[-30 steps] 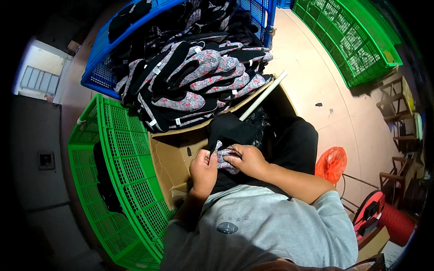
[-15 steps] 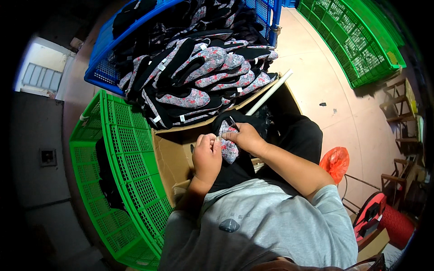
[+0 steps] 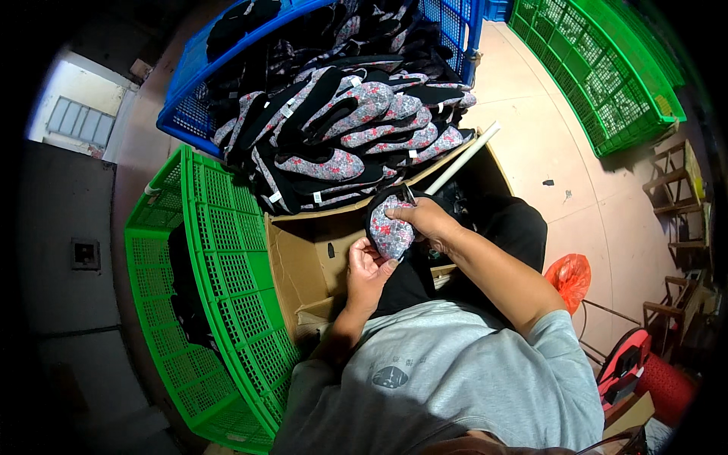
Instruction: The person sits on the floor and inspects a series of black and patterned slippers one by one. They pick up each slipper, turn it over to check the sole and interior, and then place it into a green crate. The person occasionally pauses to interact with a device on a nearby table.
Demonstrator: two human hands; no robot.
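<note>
A grey slipper with red flowers and a black edge (image 3: 390, 231) is held over my lap, its printed upper facing me. My right hand (image 3: 434, 224) grips it from the right, thumb pressed on the print. By those fingers, at the slipper's top, is a thin dark and shiny piece, too small to name. From the lower left my left hand (image 3: 367, 271) takes the slipper's lower end, palm turned up, fingers curled and thumb at the edge. Just beyond, a large heap of matching slippers (image 3: 322, 163) with white tags lies piled up.
The heap reaches into a blue crate (image 3: 173, 114). An open cardboard box (image 3: 292, 254) stands before me, a white pole (image 3: 462, 158) leaning at its right. Green crates stand at left (image 3: 220, 250) and far right (image 3: 599, 83). A red bag (image 3: 569, 280) hangs at right.
The slipper has turned so more of its printed upper shows. My left hand has opened from a tight pinch and shifted to its lower end. The view has moved slightly.
</note>
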